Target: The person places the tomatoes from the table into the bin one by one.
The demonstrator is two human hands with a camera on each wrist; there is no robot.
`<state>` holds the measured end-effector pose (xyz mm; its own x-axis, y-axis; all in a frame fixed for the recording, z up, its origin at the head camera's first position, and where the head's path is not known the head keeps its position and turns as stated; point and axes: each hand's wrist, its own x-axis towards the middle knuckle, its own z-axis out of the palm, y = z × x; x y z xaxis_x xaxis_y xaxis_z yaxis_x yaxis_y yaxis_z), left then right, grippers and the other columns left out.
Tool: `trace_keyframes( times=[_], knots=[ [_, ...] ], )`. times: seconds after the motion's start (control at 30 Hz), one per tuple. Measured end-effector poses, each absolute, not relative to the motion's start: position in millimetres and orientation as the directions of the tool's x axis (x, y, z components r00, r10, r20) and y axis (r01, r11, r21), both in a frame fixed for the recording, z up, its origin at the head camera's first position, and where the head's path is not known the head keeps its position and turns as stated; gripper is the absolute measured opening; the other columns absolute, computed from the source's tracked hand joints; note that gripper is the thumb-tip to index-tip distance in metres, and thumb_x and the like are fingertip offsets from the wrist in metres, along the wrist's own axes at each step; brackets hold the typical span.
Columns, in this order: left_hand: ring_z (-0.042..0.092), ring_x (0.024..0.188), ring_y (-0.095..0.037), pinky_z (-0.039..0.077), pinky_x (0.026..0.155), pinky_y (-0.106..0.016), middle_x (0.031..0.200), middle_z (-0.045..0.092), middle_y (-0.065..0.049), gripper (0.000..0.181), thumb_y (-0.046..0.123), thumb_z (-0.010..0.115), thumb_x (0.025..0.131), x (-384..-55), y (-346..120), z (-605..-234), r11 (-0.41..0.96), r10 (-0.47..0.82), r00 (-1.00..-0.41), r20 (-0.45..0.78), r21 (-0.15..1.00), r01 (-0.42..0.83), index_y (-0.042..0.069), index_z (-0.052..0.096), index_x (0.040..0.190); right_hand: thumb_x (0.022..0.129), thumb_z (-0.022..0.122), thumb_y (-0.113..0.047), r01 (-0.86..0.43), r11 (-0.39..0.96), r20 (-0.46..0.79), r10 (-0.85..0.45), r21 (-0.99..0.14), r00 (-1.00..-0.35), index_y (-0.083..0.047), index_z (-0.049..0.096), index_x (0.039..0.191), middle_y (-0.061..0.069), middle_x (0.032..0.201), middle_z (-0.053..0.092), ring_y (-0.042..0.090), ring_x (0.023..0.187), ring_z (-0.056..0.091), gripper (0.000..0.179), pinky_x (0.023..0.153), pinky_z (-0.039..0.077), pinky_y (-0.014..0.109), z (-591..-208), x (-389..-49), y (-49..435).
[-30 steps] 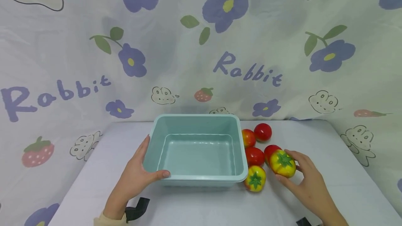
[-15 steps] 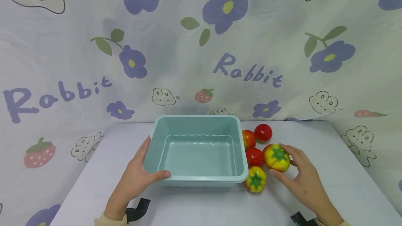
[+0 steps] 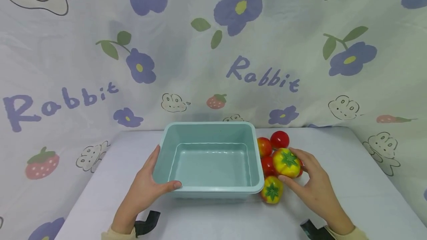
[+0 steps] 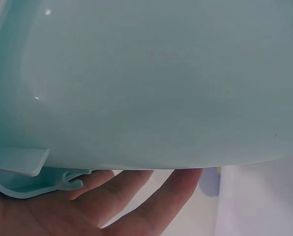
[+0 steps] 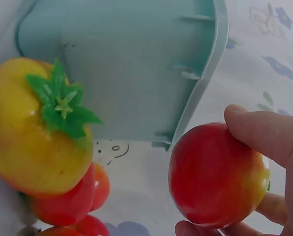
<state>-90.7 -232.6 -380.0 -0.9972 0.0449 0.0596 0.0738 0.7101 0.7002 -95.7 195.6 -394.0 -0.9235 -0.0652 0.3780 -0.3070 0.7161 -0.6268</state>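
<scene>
A pale blue-green plastic bin [image 3: 213,190] stands on the table with nothing inside. My left hand [image 3: 141,186] grips its left side, thumb on the front rim; in the left wrist view, fingers [image 4: 151,211] reach along the outer wall. My right hand [image 3: 315,188] pinches a yellow-and-red tomato [image 3: 287,162] with a green star-shaped top, raised beside the bin's right wall. In the right wrist view this tomato [image 5: 210,179] shows its red underside between thumb and fingers. Another yellow tomato [image 3: 271,190] sits at the bin's front right corner, below the held one.
Several red tomatoes rest along the bin's right side, among them one [image 3: 279,139] at the back and an orange-red one [image 3: 264,146] against the wall. The held tomato partly hides others. A printed cloth [image 3: 200,66] hangs behind the white table [image 3: 213,221].
My right hand has moved left and slightly away from me with the yellow-and-red tomato, nearing the bin's right wall. The left hand and the bin have stayed in place.
</scene>
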Motion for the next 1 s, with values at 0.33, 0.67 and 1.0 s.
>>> trace_keyframes(
  times=[0.33, 0.67, 1.0],
  knots=[
    [0.016, 0.138, -0.031, 0.025, 0.101, -0.062, 0.154, 0.010, -0.002, 0.115, 0.049, 0.078, 0.067, -91, -234, -381, 0.710, 0.050, -0.997, 0.063, 0.700, 0.080, 0.029, 0.000, 0.149, 0.072, 0.079, -0.034, -0.333, 0.684, 0.396, -0.071, -0.649, -0.916, -0.026, 0.043, 0.137, 0.005, 0.133, 0.045, 0.024, 0.115, 0.048, 0.075, 0.084, 0.049, 0.051, -386, -98, 184],
    [0.018, 0.137, -0.031, 0.027, 0.101, -0.061, 0.154, 0.011, -0.002, 0.115, 0.046, 0.079, 0.067, -90, -234, -381, 0.693, 0.061, -0.995, 0.076, 0.714, 0.097, 0.025, 0.001, 0.150, 0.071, 0.080, -0.032, -0.365, 0.654, 0.421, -0.077, -0.662, -0.904, -0.030, 0.042, 0.137, 0.002, 0.133, 0.045, 0.020, 0.114, 0.049, 0.076, 0.084, 0.049, 0.048, -379, -99, 175],
    [0.017, 0.138, -0.032, 0.026, 0.102, -0.061, 0.154, 0.011, -0.004, 0.115, 0.049, 0.078, 0.067, -89, -232, -378, 0.704, 0.048, -0.998, 0.036, 0.708, 0.059, 0.027, 0.000, 0.149, 0.073, 0.079, -0.031, -0.384, 0.616, 0.408, -0.110, -0.688, -0.906, -0.029, 0.042, 0.137, 0.000, 0.134, 0.044, 0.018, 0.114, 0.048, 0.074, 0.085, 0.050, 0.045, -370, -102, 163]
  ],
)
